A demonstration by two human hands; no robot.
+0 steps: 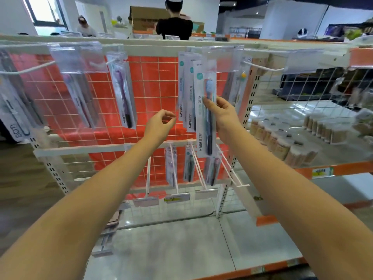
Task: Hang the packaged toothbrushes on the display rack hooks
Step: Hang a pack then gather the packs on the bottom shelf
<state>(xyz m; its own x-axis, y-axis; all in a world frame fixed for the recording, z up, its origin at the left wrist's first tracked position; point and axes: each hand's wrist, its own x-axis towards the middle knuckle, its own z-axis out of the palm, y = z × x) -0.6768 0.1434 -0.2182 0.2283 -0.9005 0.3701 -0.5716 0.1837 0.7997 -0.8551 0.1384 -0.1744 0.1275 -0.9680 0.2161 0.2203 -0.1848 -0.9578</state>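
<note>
Head cam: my right hand (221, 115) pinches a toothbrush pack (206, 110) upright so its top meets the hook, left hand (161, 123) loosely curled, empty, nearby.

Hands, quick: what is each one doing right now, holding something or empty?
Left hand: empty, fingers loosely curled, beside the hanging packs.
Right hand: pinching a packaged Hane toothbrush by its middle, at the upper hook.
</note>
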